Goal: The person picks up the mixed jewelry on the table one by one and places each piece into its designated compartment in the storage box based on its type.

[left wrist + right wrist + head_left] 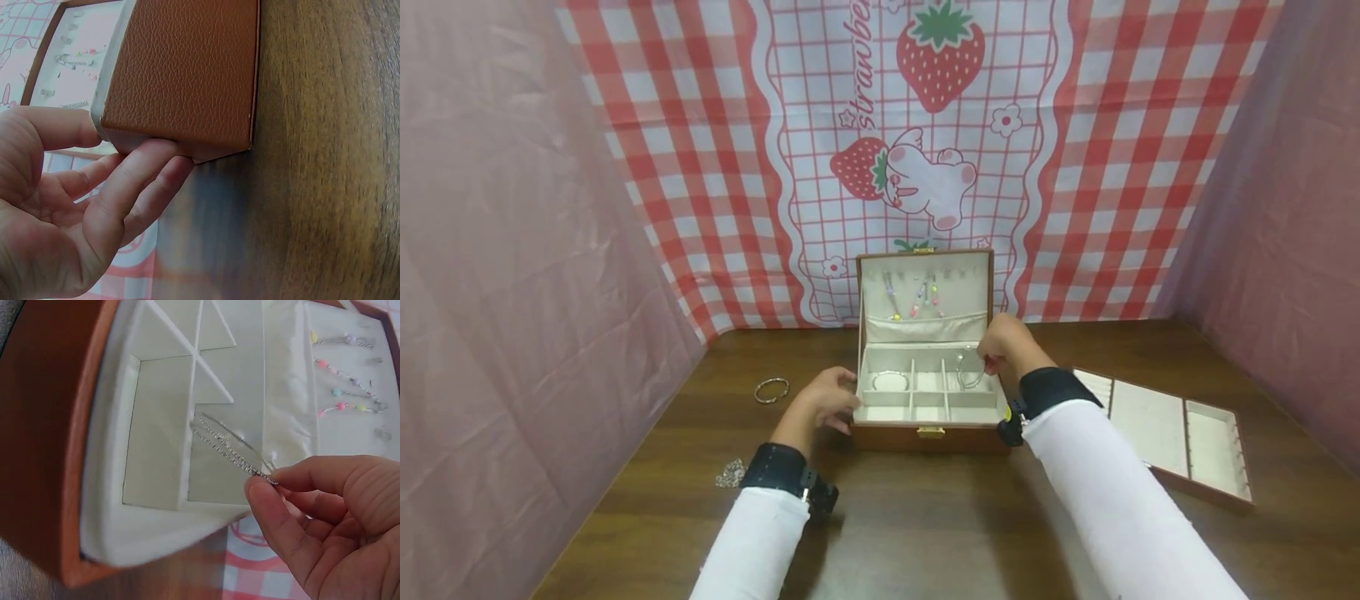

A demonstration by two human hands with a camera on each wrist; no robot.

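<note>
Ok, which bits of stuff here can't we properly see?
Tangled silver chain heap, head view: too small to tell strands apart.
Cream tray with reddish-brown sides, head view: left end partly behind the white right sleeve.
Cream cloth lid pocket, head view: its front hides any contents.
Sparkly silver looped chain, right wrist view: pinched end covered by the right hand.

Strawberry-print cloth (1120,167), pink drapes (512,292), wooden tabletop (917,533)

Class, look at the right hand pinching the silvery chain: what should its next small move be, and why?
Probably lower the silvery chain and release it: the right hand holds it at the back right compartment, while the left hand touches the box, perhaps steadying it.
</note>
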